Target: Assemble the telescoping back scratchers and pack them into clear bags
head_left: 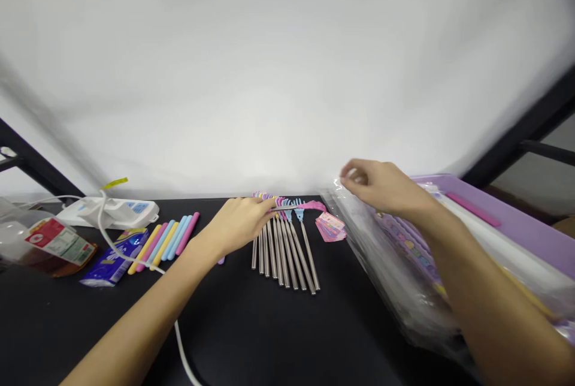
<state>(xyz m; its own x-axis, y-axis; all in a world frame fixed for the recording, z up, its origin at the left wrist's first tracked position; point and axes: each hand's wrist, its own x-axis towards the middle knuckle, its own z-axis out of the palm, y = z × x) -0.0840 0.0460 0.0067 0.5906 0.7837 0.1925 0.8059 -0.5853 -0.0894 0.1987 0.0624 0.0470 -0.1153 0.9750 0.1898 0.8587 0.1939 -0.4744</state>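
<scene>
**Left hand (242, 218) holds pink-ended stick (311, 205), right hand (375, 184) at clear bags (381, 272)**

Head view: the step seems to be bag-handling; the next move calls for a light pinch. Right fingers curl; whether they grip cannot be told. Closed left fingers hold the slim metal shaft over fanned metal sticks (284, 254) on the black table (251, 338).
</scene>
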